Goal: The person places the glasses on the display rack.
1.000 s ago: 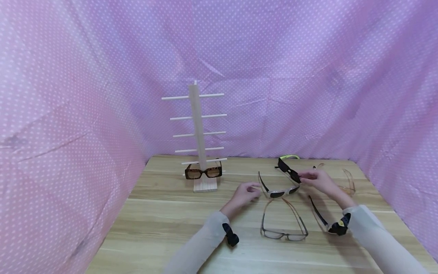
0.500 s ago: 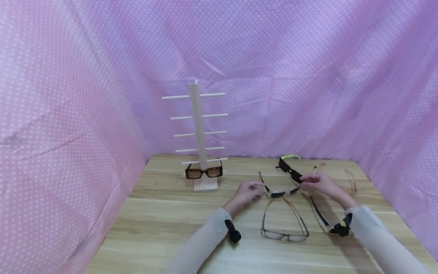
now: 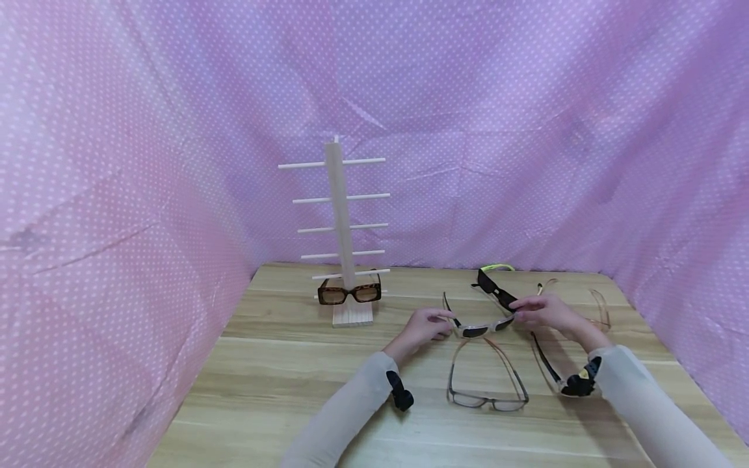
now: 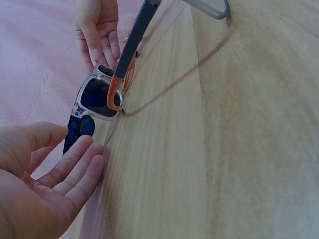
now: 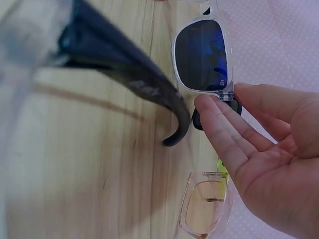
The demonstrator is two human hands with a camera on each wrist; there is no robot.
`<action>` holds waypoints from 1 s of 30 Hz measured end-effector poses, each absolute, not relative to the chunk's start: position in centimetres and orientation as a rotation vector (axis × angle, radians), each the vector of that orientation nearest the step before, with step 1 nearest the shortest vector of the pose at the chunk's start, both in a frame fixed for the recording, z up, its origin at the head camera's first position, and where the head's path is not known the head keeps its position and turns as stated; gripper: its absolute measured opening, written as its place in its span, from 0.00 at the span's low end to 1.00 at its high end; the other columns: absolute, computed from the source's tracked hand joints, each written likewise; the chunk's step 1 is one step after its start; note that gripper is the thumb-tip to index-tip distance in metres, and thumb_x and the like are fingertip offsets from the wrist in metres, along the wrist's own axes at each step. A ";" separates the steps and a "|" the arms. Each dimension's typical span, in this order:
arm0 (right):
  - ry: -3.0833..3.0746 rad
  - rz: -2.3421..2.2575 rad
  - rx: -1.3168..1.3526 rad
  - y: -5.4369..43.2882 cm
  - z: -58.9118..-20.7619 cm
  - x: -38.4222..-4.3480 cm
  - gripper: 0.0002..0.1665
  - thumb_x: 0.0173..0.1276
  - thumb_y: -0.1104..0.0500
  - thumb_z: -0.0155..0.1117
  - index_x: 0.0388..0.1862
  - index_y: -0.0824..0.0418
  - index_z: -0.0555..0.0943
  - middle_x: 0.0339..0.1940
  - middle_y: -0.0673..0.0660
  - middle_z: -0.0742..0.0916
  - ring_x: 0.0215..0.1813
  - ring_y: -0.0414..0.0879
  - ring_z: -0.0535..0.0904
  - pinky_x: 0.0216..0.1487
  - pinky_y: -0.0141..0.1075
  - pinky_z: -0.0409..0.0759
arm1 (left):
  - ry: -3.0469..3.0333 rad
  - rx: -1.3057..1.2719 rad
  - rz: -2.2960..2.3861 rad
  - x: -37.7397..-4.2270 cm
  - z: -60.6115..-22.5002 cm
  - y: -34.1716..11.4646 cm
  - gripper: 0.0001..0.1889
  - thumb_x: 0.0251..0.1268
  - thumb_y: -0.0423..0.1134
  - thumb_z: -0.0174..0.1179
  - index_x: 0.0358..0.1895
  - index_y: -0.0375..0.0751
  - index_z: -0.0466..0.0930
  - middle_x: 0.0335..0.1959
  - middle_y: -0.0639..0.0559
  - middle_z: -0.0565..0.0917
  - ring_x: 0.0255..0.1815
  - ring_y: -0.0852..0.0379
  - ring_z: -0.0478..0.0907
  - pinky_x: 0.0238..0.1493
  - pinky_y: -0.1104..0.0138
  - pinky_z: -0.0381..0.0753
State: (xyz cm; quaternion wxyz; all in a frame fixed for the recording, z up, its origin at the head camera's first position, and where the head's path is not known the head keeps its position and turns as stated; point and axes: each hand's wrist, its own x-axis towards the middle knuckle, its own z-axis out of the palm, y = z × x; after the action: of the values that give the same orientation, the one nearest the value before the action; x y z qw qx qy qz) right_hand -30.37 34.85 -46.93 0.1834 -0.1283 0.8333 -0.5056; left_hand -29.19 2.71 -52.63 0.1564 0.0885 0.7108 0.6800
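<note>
Clear-framed sunglasses [image 3: 475, 331] with dark lenses stand on the table, their black temples pointing away from me. At their left end, my left hand [image 3: 428, 326] has thumb and fingers on either side of the temple, as the left wrist view shows. The right hand [image 3: 545, 312] pinches the opposite corner by the hinge; in the right wrist view, thumb and fingertips meet around that corner beside the dark lens [image 5: 202, 57]. Just behind lie black sunglasses [image 3: 494, 289], partly covered by the right hand. Grey-framed eyeglasses [image 3: 488, 401] with orange temple tips rest in front.
A wooden display rack [image 3: 341, 214] with several crossbars stands left, tortoiseshell sunglasses [image 3: 349, 295] hanging low on it. Another pair with a black temple [image 3: 545, 357] lies under the right forearm. Pale orange glasses [image 3: 599, 309] and a bright green temple [image 3: 497, 266] are at the back right.
My left hand has moved slightly right, up to the temple of the clear-framed sunglasses. The right hand has shifted a little and closed in on their other corner. The glasses stay about where they were.
</note>
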 end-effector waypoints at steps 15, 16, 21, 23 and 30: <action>2.311 -1.369 -0.453 33.7 -46.4 -30.5 0.25 0.71 0.67 0.65 0.63 0.81 0.74 0.50 0.66 0.89 0.48 0.41 0.87 0.51 0.36 0.87 | 2.005 0.231 1.935 -29.2 -52.2 2.2 0.14 0.63 0.24 0.67 0.52 0.33 0.87 0.42 0.39 0.90 0.34 0.59 0.85 0.42 0.64 0.90; 2.321 -1.359 -0.445 33.6 -46.4 -30.6 0.25 0.70 0.67 0.66 0.62 0.80 0.75 0.50 0.66 0.89 0.48 0.40 0.87 0.49 0.34 0.87 | 2.004 0.233 1.931 -29.2 -52.2 2.2 0.14 0.62 0.24 0.67 0.52 0.33 0.87 0.42 0.40 0.90 0.34 0.59 0.86 0.42 0.64 0.90; 2.352 -1.310 -0.460 33.3 -46.6 -30.7 0.25 0.67 0.67 0.69 0.60 0.79 0.78 0.52 0.71 0.88 0.46 0.39 0.84 0.45 0.30 0.84 | 2.011 0.286 1.912 -29.3 -52.4 1.8 0.15 0.61 0.24 0.68 0.51 0.34 0.87 0.39 0.43 0.90 0.35 0.58 0.86 0.42 0.65 0.89; 2.355 -1.296 -0.465 33.2 -46.7 -30.8 0.25 0.66 0.67 0.69 0.59 0.78 0.78 0.53 0.72 0.87 0.46 0.39 0.83 0.45 0.29 0.83 | 2.015 0.301 1.907 -29.3 -52.5 1.7 0.15 0.60 0.25 0.69 0.51 0.34 0.88 0.39 0.44 0.90 0.35 0.60 0.85 0.41 0.65 0.89; 2.379 -1.265 -0.490 32.8 -47.2 -31.3 0.23 0.65 0.68 0.70 0.57 0.79 0.80 0.51 0.72 0.87 0.41 0.34 0.81 0.42 0.27 0.82 | 2.073 0.315 1.873 -29.3 -52.5 1.5 0.16 0.58 0.26 0.72 0.51 0.34 0.88 0.37 0.47 0.89 0.34 0.63 0.82 0.41 0.67 0.89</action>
State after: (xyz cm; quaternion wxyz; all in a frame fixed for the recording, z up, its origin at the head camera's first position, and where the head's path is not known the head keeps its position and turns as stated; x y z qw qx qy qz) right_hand -31.30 32.85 -47.19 0.2001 -0.1754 0.8511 -0.4526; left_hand -29.34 1.53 -52.53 0.1641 0.1106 0.7272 0.6572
